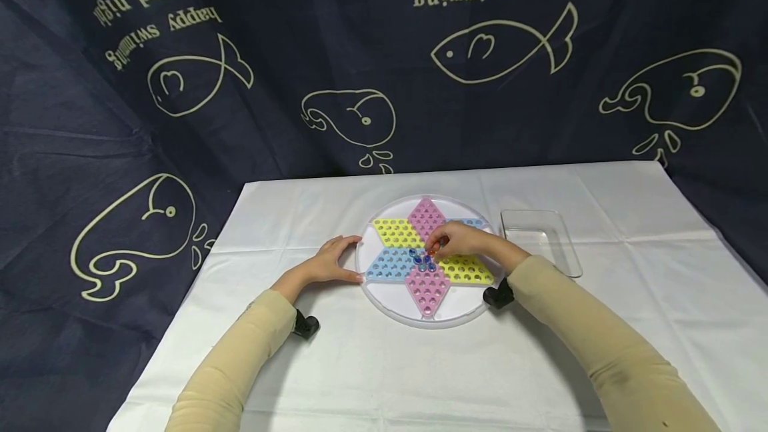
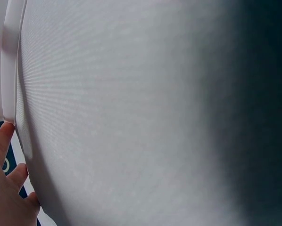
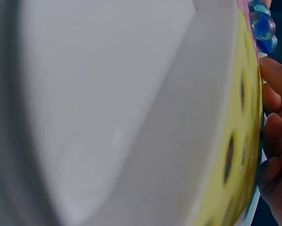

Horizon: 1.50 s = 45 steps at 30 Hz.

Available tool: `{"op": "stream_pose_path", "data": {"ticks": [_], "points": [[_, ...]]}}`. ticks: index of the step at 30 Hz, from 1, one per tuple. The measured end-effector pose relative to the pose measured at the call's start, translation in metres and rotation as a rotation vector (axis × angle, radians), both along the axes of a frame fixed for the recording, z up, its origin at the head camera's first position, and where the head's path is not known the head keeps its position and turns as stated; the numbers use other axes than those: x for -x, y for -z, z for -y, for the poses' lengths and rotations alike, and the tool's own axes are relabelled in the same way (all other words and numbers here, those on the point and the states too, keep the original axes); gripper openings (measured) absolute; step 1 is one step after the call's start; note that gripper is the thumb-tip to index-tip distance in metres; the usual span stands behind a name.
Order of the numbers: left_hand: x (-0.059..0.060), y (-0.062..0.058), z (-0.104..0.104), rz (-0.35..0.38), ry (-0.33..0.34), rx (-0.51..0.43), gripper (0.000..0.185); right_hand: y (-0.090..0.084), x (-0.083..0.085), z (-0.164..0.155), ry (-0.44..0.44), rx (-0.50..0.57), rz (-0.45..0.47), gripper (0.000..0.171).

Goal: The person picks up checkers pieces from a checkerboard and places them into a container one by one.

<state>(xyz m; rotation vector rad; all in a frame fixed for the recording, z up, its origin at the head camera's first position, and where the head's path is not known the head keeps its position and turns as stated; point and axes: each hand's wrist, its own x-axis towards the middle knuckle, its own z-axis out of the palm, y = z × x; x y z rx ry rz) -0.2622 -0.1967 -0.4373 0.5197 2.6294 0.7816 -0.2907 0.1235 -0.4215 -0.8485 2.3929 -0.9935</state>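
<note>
Reaching in from the bottom of the head view, two cream sleeves are lying across the white-covered worktop (image 1: 372, 365), each with a small black camera at the wrist. The left hand (image 1: 329, 260) is resting just left of centre, fingers loosely spread and curved, fingertips touching the left rim of the round Chinese checkers board (image 1: 396, 302). The right hand (image 1: 465, 242) is hovering over the middle of the board's star, its fingertips pinching an orange marble (image 1: 431, 252) just above a small cluster of blue marbles (image 1: 422, 260) sitting in the centre holes.

The left wrist view is showing what the head view cannot: the board's white rim (image 2: 9, 61) seen edge-on along the left border, with the fingers (image 2: 4, 141) lying against it at the lower left; most of that frame is filling with blurred white cloth. The right wrist view is giving a close, blurred look along a yellow star point (image 3: 240, 122) with its holes, the blue marbles (image 3: 262, 26) stacking at the upper right corner and the curled fingers (image 3: 275, 136) along the right edge; the orange marble is not showing there.

Farther back, right of the board, a clear plastic tray (image 1: 570, 252) is standing on the cloth. Behind everything a dark blue curtain (image 1: 90, 119) with fish and whale outlines is hanging.
</note>
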Motion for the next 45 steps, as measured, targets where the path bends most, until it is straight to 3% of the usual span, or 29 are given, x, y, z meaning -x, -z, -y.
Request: {"op": "stream_pose_path", "data": {"ticks": [15, 25, 45], "points": [[-0.002, 0.0, 0.0, 0.026, -0.018, 0.003, 0.088, 0.001, -0.005, 0.0, -0.016, 0.003, -0.055, 0.016], [-0.001, 0.001, 0.0, 0.017, -0.012, -0.005, 0.088, 0.001, -0.001, -0.005, 0.002, 0.022, -0.007, 0.016], [0.0, 0.001, 0.001, 0.008, -0.011, 0.0, 0.088, -0.014, 0.003, -0.013, 0.038, 0.063, -0.013, 0.018]]}}
